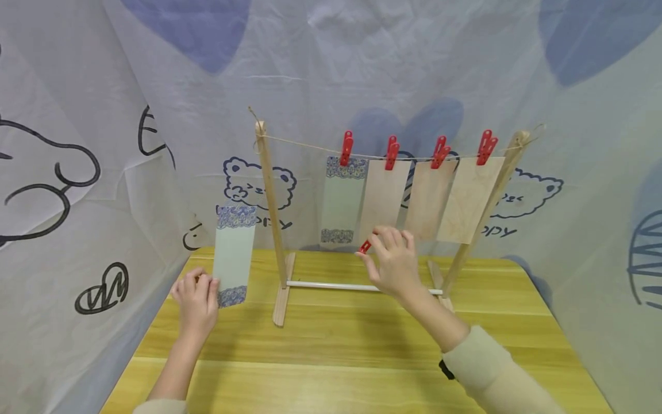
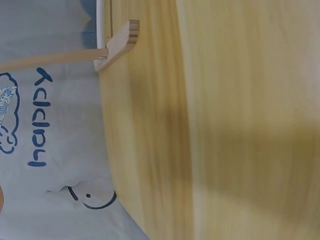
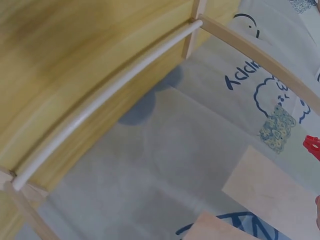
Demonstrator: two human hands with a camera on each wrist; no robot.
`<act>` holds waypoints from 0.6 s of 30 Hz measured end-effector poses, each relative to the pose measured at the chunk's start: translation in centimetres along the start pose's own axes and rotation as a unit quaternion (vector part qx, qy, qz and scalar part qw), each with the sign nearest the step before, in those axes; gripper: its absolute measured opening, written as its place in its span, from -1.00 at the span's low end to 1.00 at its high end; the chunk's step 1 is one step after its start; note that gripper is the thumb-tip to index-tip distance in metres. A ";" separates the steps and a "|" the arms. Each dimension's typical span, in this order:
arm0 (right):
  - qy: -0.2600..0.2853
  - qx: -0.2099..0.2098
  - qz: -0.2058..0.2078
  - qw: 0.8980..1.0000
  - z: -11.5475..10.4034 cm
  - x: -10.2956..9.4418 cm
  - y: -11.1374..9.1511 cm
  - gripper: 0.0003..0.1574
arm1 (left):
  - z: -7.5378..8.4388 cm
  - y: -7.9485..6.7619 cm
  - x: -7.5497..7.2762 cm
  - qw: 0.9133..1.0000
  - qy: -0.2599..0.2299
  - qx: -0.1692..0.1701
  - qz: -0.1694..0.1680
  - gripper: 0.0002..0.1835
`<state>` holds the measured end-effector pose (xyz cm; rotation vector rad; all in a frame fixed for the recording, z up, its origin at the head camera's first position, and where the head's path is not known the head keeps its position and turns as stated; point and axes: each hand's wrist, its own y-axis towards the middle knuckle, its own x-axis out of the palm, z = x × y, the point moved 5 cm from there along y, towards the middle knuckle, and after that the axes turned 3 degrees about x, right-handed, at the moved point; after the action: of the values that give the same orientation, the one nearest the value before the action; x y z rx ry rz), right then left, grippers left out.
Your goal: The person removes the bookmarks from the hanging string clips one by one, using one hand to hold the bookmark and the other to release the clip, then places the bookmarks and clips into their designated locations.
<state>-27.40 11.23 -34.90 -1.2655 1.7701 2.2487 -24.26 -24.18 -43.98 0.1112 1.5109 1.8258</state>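
On the left, my left hand (image 1: pixel 197 299) pinches the lower left edge of a pale green card (image 1: pixel 234 253) with blue patterned bands at top and bottom. My right hand (image 1: pixel 395 261) pinches a small red clothespin (image 1: pixel 365 246) in front of the hanging cards. Behind it a string (image 1: pixel 305 145) runs between two wooden posts. A matching patterned card (image 1: pixel 342 198) hangs there from a red clothespin (image 1: pixel 346 148). To its right hang a plain pale card (image 1: pixel 384 192), a tan card (image 1: pixel 428 198) and a cream card (image 1: pixel 472 198), each under its own red clothespin.
The stand's left post (image 1: pixel 272 213) and right post (image 1: pixel 483 213) rise from wooden feet on the yellow wood-grain table (image 1: pixel 331 351). A white rod (image 1: pixel 336 285) joins them low down. Printed cloth (image 1: pixel 320 52) hangs behind and at both sides.
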 end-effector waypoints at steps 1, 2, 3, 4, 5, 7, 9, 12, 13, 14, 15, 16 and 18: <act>0.000 0.000 0.000 1.000 0.0 0.1 -0.2 -0.36 | -0.1 -0.2 -0.1 1.000 0.001 -0.001 -0.003 -0.48; 0.000 0.000 0.000 1.000 -0.1 0.1 -0.4 -0.35 | -0.2 -0.3 -0.2 1.000 0.000 -0.003 -0.004 -0.48; 0.001 0.000 -0.001 1.000 -0.1 0.2 -0.6 -0.36 | -0.2 -0.5 -0.3 1.000 0.002 -0.005 -0.005 -0.48; 0.003 0.001 -0.002 1.000 -0.2 0.3 -0.8 -0.38 | -0.3 -0.7 -0.3 1.000 0.003 -0.007 -0.007 -0.47; 0.004 0.001 -0.004 1.000 -0.2 0.4 -1.0 -0.38 | -0.4 -0.9 -0.4 1.000 0.004 -0.009 -0.011 -0.47; 0.007 0.001 -0.007 1.000 -0.4 0.6 -1.4 -0.42 | -0.5 -1.2 -0.6 1.000 0.007 -0.011 -0.009 -0.47; 0.008 0.002 -0.011 1.000 -0.5 0.8 -1.9 -0.41 | -0.7 -1.7 -0.7 1.000 0.011 -0.013 -0.011 -0.47; 0.006 0.006 -0.016 1.000 -0.7 1.2 -2.7 -0.33 | -0.9 -2.4 -0.9 1.000 0.011 -0.013 -0.010 -0.49; 0.004 0.007 -0.018 1.000 -0.8 1.3 -2.9 -0.29 | -1.0 -2.6 -1.0 1.000 0.010 -0.014 -0.011 -0.49; 0.003 0.009 -0.018 1.000 -0.9 1.4 -3.2 -0.24 | -1.1 -2.9 -1.0 1.000 0.010 -0.015 -0.014 -0.50; 0.001 0.011 -0.020 1.000 -0.9 1.6 -3.5 -0.22 | -1.2 -3.1 -1.1 1.000 0.010 -0.017 -0.014 -0.51; -0.001 0.014 -0.023 1.000 -1.0 1.7 -3.8 -0.21 | -1.3 -3.3 -1.1 1.000 0.010 -0.021 -0.018 -0.51; -0.003 0.018 -0.029 0.999 -1.0 2.0 -4.3 -0.21 | -1.5 -3.8 -1.3 0.999 0.012 -0.030 -0.026 -0.50</act>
<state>-26.11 11.04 -39.59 -1.2858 1.7385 2.1783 -22.31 -26.08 -47.25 0.0213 1.4615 1.8351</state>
